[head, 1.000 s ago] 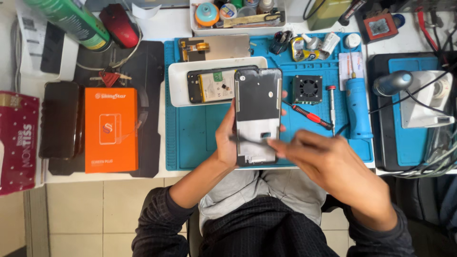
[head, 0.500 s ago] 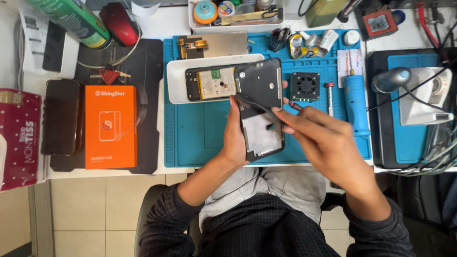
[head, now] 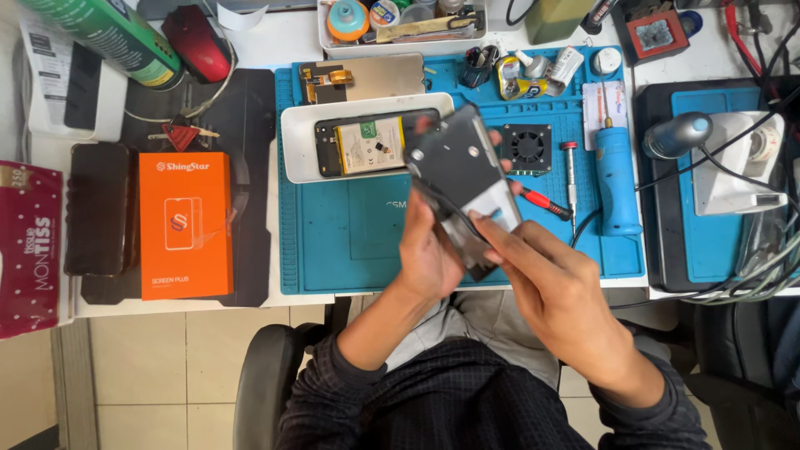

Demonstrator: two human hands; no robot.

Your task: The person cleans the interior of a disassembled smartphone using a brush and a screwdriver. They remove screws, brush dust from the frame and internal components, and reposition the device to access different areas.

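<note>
Up above the front edge of the blue work mat [head: 333, 242], a dark phone frame [head: 462, 179] is held tilted, its top end leaning toward the far side of the bench. The left hand [head: 429, 250] grips the frame from below and behind, fingers wrapped around its lower left edge. The right hand [head: 546, 283] comes in from the right, its fingertips [head: 487, 229] pinched against the frame's lower face; whether they also pinch a thin tool is too blurred to tell.

Just behind the frame lies a white tray [head: 300, 137] on the mat, holding an opened phone body [head: 367, 146] with its light battery and boards showing. Beyond the tray, a loose display panel [head: 375, 79] with an orange flex cable rests flat on the mat. At the back, a white bin [head: 400, 37] holds tape rolls and small tools.

To the right of the frame sit a small black fan [head: 527, 147], a red-handled screwdriver [head: 546, 202] partly under the right hand's reach, and a blue electric screwdriver [head: 615, 171]. Farther right stands a grey-and-white device [head: 733, 162] on a second blue mat, with cables trailing off.

Left of the work mat, a black pad [head: 242, 108] carries an orange box [head: 185, 223] and a dark phone [head: 98, 208]. A red tissue pack [head: 29, 246] lies at the far left, with a green spray can [head: 104, 33] and a red mouse [head: 196, 42] near the back.
</note>
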